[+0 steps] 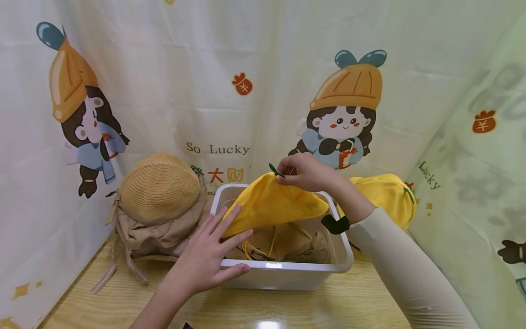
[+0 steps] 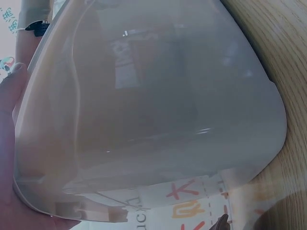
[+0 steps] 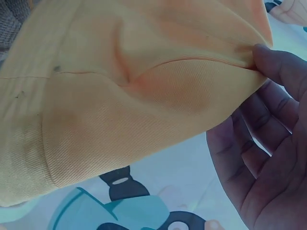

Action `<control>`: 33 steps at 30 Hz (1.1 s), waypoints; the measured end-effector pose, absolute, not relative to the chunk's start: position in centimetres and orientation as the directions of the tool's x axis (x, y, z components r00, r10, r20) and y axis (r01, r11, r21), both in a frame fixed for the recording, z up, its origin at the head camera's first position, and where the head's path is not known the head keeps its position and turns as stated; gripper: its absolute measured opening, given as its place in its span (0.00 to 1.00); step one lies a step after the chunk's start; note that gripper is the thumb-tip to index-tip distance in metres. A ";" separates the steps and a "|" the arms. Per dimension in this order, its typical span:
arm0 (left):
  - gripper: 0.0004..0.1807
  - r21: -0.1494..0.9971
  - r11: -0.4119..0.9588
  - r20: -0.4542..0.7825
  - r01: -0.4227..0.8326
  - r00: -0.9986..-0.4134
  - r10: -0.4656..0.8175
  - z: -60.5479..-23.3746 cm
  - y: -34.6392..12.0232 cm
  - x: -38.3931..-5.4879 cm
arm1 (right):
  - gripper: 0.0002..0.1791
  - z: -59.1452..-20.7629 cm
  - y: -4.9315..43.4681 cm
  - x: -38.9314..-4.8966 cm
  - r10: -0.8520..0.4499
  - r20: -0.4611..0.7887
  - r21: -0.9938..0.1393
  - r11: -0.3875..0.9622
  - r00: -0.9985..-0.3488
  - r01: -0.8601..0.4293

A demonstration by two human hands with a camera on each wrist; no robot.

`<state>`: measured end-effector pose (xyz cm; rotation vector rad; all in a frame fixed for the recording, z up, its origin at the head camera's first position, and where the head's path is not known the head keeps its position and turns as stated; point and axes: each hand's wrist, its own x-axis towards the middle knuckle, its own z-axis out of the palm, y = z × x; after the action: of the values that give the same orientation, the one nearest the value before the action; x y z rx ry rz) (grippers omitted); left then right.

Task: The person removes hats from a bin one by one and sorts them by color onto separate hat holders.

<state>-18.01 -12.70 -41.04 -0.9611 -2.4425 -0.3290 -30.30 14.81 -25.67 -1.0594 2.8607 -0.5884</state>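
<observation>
A yellow cloth hat [image 1: 275, 201] with a green leaf-like tip hangs tilted over the white plastic bin [image 1: 283, 276]. At its top, my right hand [image 1: 306, 171] pinches the fabric near the green tip; the right wrist view shows thumb and fingers on the yellow cloth [image 3: 144, 105]. My left hand [image 1: 205, 256] lies with spread fingers over the bin's front left corner, fingertips by the hat's lower left edge. Seen from the left wrist, the bin's side wall [image 2: 168, 105] fills most of the view. Inside the bin sits a tan hat [image 1: 287, 240] with a yellow cord.
Left of the bin, a straw-coloured hat [image 1: 160, 187] rests on brown gathered fabric [image 1: 156, 237] with hanging ties. Another yellow hat [image 1: 384, 196] stands to the right, behind my right forearm. A printed curtain [image 1: 263, 55] surrounds the wooden table [image 1: 349, 301].
</observation>
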 end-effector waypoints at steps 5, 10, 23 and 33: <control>0.36 0.039 0.715 0.531 0.698 -0.621 0.577 -41.0 -12.7 -18.0 | 0.06 -25.0 15.4 -30.0 -0.599 0.115 -0.363 0.717 -0.792 -0.595; 0.36 0.030 0.723 0.519 0.690 -0.629 0.579 -41.0 -12.6 -18.1 | 0.07 -24.0 16.4 -29.7 -0.577 0.156 -0.352 0.726 -0.802 -0.590; 0.36 0.033 0.726 0.529 0.687 -0.628 0.571 -41.2 -12.7 -18.1 | 0.07 -22.6 18.7 -28.6 -0.504 0.219 -0.334 0.766 -0.835 -0.550; 0.36 0.023 0.726 0.532 0.687 -0.624 0.573 -41.2 -12.9 -18.2 | 0.09 -22.0 20.9 -27.5 -0.428 0.330 -0.317 0.789 -0.842 -0.526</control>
<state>-18.21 -12.94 -41.24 -0.9579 -2.4299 -0.3064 -27.52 20.85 -21.96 -0.8663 3.1984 -0.6887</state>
